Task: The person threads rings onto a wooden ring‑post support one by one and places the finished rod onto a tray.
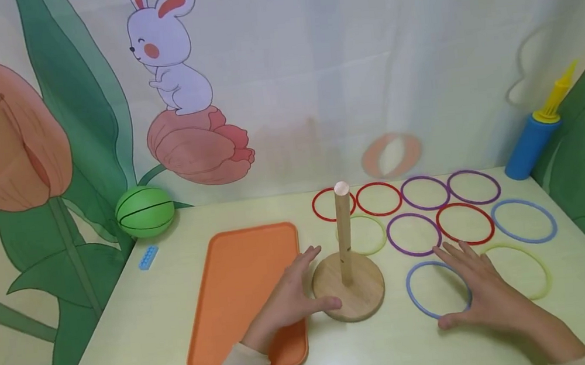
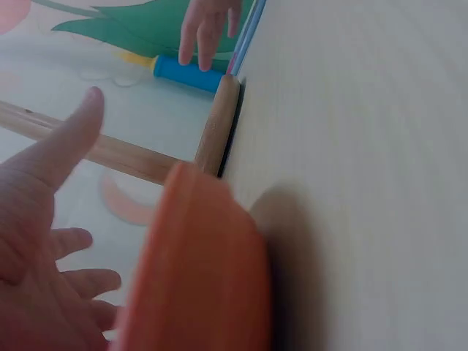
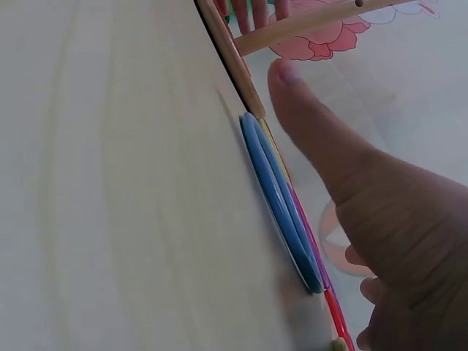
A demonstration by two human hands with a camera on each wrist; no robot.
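Note:
A wooden peg stand [image 1: 345,236], an upright post on a round base, stands near the middle of the table. At the left side of its base is my left hand [image 1: 295,294], fingers spread and holding nothing, above the right edge of an orange tray [image 1: 245,293]. My right hand [image 1: 485,287] hovers with spread fingers over the right part of a blue ring [image 1: 410,289]; in the right wrist view that blue ring [image 3: 274,201] lies flat, below the thumb. A yellow-green ring [image 1: 547,275] lies partly hidden behind this hand.
Behind lie red rings [image 1: 377,183], purple rings [image 1: 423,177], another yellow-green ring [image 1: 382,238] and another blue ring [image 1: 552,222]. A blue and yellow hand pump [image 1: 532,142] stands at the back right. On the left are a green ball [image 1: 145,212] and a small blue block [image 1: 148,257].

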